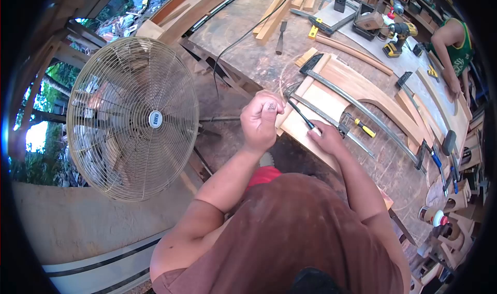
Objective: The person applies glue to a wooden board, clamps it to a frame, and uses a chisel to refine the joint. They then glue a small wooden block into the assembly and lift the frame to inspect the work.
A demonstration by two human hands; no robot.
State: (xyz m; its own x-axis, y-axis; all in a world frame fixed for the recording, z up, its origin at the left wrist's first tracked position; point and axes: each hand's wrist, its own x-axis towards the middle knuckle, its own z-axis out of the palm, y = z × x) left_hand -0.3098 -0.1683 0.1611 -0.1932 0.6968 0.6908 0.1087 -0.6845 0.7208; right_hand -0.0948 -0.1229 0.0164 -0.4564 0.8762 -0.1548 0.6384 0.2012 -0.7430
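Note:
My right hand [327,137] is wrapped around the near end of a slim dark tool [299,111] with a teal band, which slants away over the edge of a wooden frame. My left hand [262,120] is a closed fist beside the tool's far end; what its fingers hold, if anything, is hidden. Under and beyond the tool lies the pale wooden frame [325,98] with a curved rail [383,100]. A long bar clamp [357,105] spans it, and a shorter bar clamp [316,107] lies nearer. A yellow-handled screwdriver [365,128] rests right of my right hand.
A large caged fan [133,119] stands at the left. On the bench [233,40] lie a chisel [281,38], wood strips [274,19] and a cordless drill [398,38]. Another person's arm [449,56] reaches in at the right. A bottle with a red cap [434,216] sits lower right.

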